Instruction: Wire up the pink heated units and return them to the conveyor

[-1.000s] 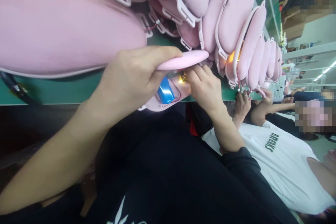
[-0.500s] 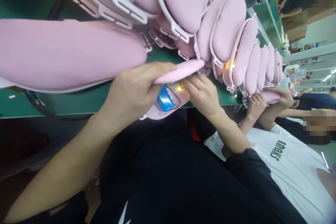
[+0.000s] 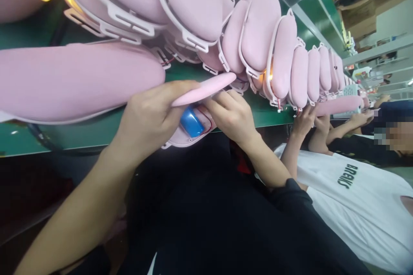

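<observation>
Blue battery pack (image 3: 192,122) in open pink lower shell (image 3: 180,139). Left hand (image 3: 148,116) gripping pink upper shell (image 3: 206,89), tilted above pack. Right hand (image 3: 232,116) nearer pack now, fingers bunched, grip hidden. Amber glow beside pack gone from sight; inside work seemingly unfinished.

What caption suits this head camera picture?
Left-hand grip holding a pink cover, right-hand grip at its edge, blue battery-like block below, near piled pink shells.
</observation>
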